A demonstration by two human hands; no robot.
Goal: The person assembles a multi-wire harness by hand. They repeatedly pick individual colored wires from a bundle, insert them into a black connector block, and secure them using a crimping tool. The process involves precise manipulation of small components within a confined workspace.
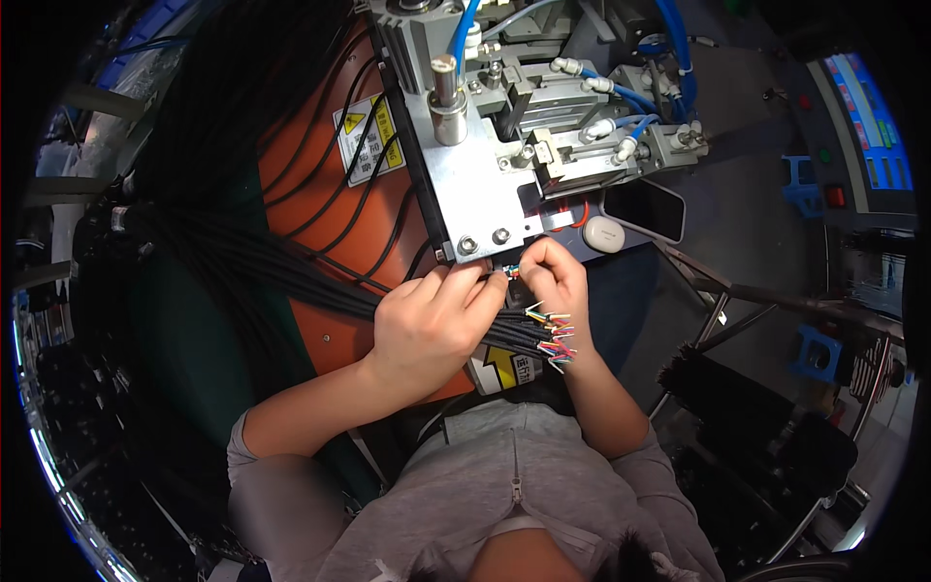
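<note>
At the front edge of a metal machine fixture (pixel 475 199), both my hands are close together. My left hand (pixel 432 315) is closed, thumb and fingers pinching a black cable near its end. Short coloured wires (pixel 512 273) stick out of that end toward my right hand (pixel 558 276). The right thumb and forefinger are pinched together on those wires; their tips partly hide what they grip. Below my fingers lies a bundle of black cables (pixel 519 333), running leftward under my left hand. Its fanned-out ends show stripped wires (pixel 558 344) in several colours, beside my right wrist.
Blue air hoses (pixel 679 48) and small cylinders sit on the fixture. Right of it lie a white rounded case (pixel 604 234) and a dark phone (pixel 643 210). More black cables (pixel 223 242) spread over the orange board (pixel 301 184). A lit screen (pixel 868 121) stands far right.
</note>
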